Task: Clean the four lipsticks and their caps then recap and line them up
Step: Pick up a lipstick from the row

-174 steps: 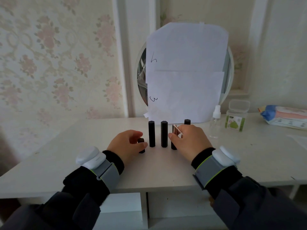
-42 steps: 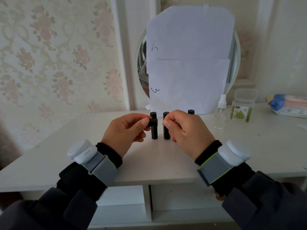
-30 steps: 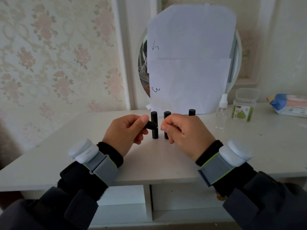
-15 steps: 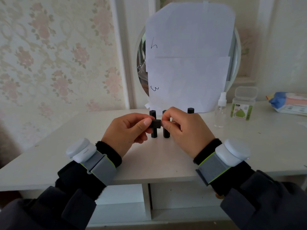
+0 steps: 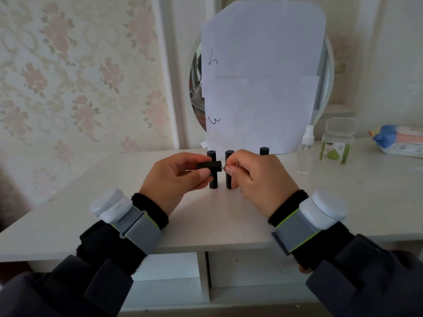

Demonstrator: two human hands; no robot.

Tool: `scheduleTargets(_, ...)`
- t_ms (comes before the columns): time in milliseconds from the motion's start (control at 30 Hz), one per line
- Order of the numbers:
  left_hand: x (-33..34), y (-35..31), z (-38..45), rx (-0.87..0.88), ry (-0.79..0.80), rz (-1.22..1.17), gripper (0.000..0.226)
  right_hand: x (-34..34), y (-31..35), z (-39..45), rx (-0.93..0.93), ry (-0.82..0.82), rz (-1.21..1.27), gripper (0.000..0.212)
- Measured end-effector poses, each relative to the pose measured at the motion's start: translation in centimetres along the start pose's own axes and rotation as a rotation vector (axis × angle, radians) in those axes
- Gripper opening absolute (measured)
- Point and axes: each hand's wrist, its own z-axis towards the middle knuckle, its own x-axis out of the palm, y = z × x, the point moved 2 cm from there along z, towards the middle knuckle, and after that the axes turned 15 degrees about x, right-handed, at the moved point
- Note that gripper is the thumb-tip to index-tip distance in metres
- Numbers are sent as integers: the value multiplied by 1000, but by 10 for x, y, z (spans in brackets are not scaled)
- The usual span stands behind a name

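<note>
Left hand (image 5: 176,177) pinches a black cap (image 5: 209,166) sideways, above the table (image 5: 91,216). Right hand (image 5: 256,177) pinches a thin swab (image 5: 223,167) at the cap's open end. Behind stand two lipsticks (image 5: 211,154), a third (image 5: 264,151) far right.

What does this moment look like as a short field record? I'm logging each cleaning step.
left hand: holds a black cap sideways
right hand: pinches a thin swab stick at the cap's open end
standing black lipsticks: two behind the hands, a third partly hidden by the right hand
fourth lipstick: not visible
tabletop: white
right side: spray bottle, clear box, wipes pack
</note>
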Motion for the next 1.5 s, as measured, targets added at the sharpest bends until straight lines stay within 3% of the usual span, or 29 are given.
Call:
scheduleTargets(233,-1,0,-1,11,-20,-18,26,2,3,-1,1,79,70,15)
scheduleTargets(600,2,-3,-2,-52,16,7,19,-3,3,0,35,-117,20,17)
scheduleTargets(1000,1,-4,-3,-12,-39,-29,25,-1,6,-5,26,58,101,16)
scheduleTargets(1300,1,-3,-2,-55,-5,29,16,-8,4,-2,40,-152,113,17)
scheduleTargets(1500,1,-4,-2,-42,-19,7,19,-6,0,0,72,-165,62,19)
